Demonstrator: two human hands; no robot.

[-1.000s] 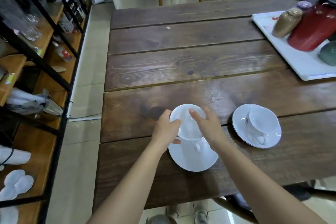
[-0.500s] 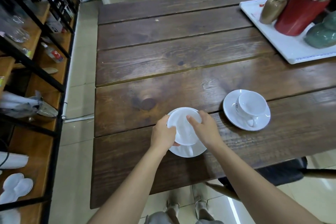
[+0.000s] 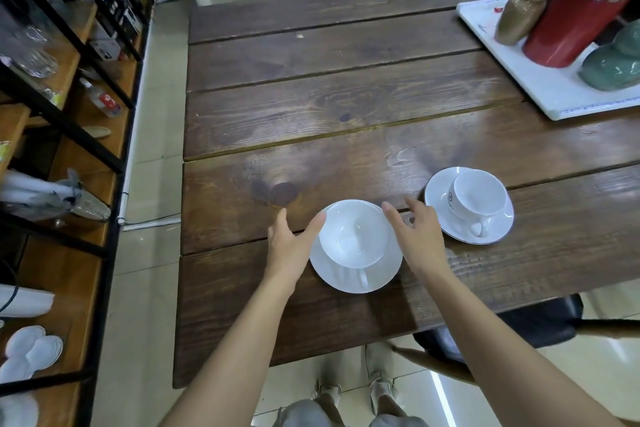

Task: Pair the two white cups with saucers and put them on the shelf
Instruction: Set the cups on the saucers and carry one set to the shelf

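A white cup [image 3: 356,236] stands upright on a white saucer [image 3: 384,272] near the table's front edge, its handle toward me. My left hand [image 3: 291,246] is just left of the cup, fingers apart, a fingertip near the rim. My right hand [image 3: 419,236] is just right of it, fingers spread, holding nothing. A second white cup [image 3: 479,196] with a small logo sits on its own saucer [image 3: 498,232] further right. The wooden shelf [image 3: 65,184] with a black frame stands to the left.
A white tray [image 3: 554,97] at the back right carries a red canister [image 3: 575,10], a brown jar [image 3: 519,14] and green pots [image 3: 609,66]. The shelf holds glassware [image 3: 31,52], a bottle [image 3: 102,100] and white dishes [image 3: 31,350]. A chair [image 3: 502,322] sits under the table.
Both hands held the cup and set it down onto the saucer. They have now let go and moved apart to either side of it.
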